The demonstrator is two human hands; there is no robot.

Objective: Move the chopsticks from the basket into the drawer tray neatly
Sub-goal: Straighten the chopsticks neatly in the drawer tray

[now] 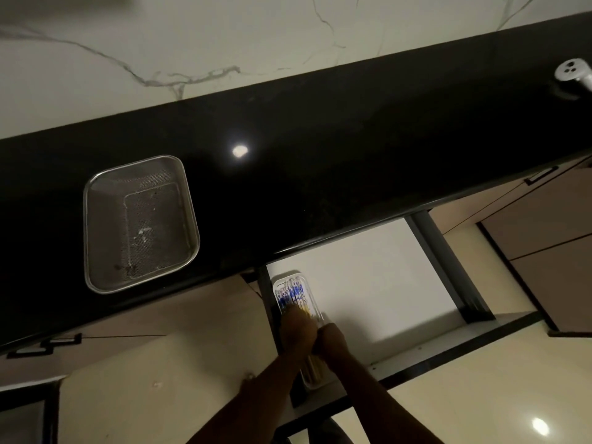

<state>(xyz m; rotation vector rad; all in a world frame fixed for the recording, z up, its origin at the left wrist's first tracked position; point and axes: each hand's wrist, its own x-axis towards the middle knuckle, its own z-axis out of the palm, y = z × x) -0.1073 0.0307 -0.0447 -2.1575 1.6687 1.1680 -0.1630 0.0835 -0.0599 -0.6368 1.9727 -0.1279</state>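
I am resting my left hand (296,330) on the chopsticks (293,294), which are lying lengthwise in the white tray (318,312) at the left side of the open drawer (368,283). My right hand (331,342) is curling just beside it, touching it. In this dim light I cannot tell whether either hand is grasping them. The mesh basket (96,225) is sitting far left on the black counter (320,155).
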